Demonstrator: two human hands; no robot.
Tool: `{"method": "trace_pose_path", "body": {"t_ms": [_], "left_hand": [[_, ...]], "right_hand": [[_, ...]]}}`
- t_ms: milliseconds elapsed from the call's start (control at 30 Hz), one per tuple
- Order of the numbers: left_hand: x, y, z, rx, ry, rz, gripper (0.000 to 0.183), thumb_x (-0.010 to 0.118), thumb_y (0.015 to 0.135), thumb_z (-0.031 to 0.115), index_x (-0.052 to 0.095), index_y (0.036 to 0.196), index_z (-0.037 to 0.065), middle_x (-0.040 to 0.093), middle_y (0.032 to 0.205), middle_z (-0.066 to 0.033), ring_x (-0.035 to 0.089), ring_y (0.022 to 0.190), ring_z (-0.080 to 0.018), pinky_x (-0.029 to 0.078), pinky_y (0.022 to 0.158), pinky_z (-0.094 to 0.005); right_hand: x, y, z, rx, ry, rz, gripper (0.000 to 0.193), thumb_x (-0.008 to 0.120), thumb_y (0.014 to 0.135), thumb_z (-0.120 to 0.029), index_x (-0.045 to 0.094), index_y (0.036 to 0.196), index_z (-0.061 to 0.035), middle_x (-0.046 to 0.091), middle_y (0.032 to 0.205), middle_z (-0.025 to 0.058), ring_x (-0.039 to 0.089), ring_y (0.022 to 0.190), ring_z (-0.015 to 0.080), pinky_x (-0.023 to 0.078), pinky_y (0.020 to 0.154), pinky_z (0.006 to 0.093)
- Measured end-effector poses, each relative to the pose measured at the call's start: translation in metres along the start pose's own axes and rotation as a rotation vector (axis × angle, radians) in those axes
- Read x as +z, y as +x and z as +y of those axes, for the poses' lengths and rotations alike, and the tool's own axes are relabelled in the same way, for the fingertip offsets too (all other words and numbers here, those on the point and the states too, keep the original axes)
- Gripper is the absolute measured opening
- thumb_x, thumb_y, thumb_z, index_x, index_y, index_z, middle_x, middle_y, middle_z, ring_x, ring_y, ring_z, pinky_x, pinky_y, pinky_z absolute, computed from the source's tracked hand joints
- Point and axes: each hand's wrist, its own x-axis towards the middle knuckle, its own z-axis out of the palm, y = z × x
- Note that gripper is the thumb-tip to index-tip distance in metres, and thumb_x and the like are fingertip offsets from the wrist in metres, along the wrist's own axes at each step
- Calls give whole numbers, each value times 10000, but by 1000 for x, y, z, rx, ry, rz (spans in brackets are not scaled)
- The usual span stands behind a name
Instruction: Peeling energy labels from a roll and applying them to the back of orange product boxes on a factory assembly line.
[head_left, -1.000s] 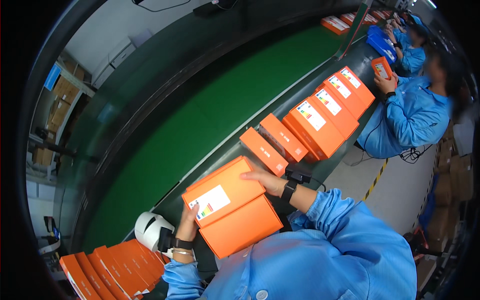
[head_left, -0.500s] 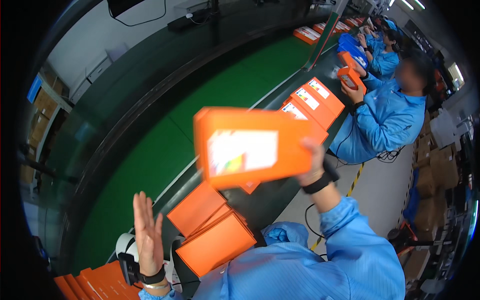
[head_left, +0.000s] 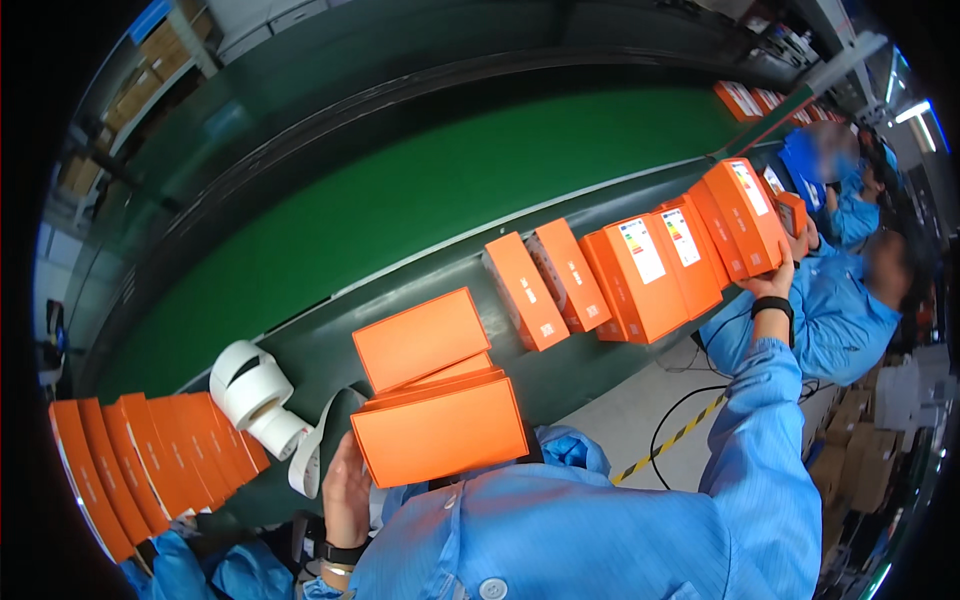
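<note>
My right hand (head_left: 770,278) reaches far to the right and grips the lower edge of an orange box (head_left: 738,228) with a white label. That box stands at the right end of a row of labelled orange boxes (head_left: 640,285). At my lower left, my left hand (head_left: 347,492) has its fingers stretched up beside a pile of plain orange box pieces (head_left: 440,432). Whether it touches them I cannot tell. Another plain orange piece (head_left: 422,338) leans just behind that pile.
White tape rolls (head_left: 250,385) stand on the dark ledge at left, near a row of orange boxes (head_left: 165,455). Two narrow orange boxes (head_left: 527,290) stand mid-ledge. A green conveyor belt (head_left: 400,200) runs beyond. A co-worker (head_left: 850,310) in blue sits at right, holding a small orange box.
My right hand has carried the labelled orange box from in front of me to the right-hand row. My left hand has come down beside the pile. The view has turned.
</note>
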Motion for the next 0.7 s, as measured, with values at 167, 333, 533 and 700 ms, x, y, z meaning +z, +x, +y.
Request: {"method": "trace_pose_path", "body": {"t_ms": [167, 333, 533, 700], "left_hand": [[24, 4, -11, 34, 71, -58, 825, 570, 768, 408, 194, 1393, 23, 296, 1399, -129, 294, 1289, -230, 222, 1050, -343], [24, 22, -11, 28, 16, -12, 741, 578, 789, 144, 175, 1403, 48, 309, 1381, -128, 326, 1258, -225, 297, 1016, -335], [29, 39, -13, 54, 60, 34, 654, 518, 843, 71, 177, 1401, 45, 328, 1358, -130, 351, 1230, -205, 309, 1005, -312], [26, 33, -14, 28, 30, 12, 640, 517, 874, 131, 164, 1399, 37, 325, 1358, -132, 349, 1223, -193, 279, 1019, -302]], "right_hand": [[23, -34, 7, -1126, -469, -147, 451, 556, 833, -68, 415, 1252, 20, 481, 1236, 163, 551, 1008, 204, 425, 909, 312], [83, -166, 163, -1031, -1286, -896, 897, 747, 641, -361, 289, 1359, -78, 271, 1386, 204, 264, 1289, 337, 265, 1041, 424], [113, -166, 248, -887, -1878, -510, 1097, 758, 495, -544, 225, 1391, -199, 158, 1398, 259, 209, 1265, 431, 267, 946, 557], [120, -165, 255, -848, -1839, -453, 1066, 744, 505, -546, 243, 1383, -208, 174, 1385, 244, 227, 1240, 424, 269, 944, 552]]}}
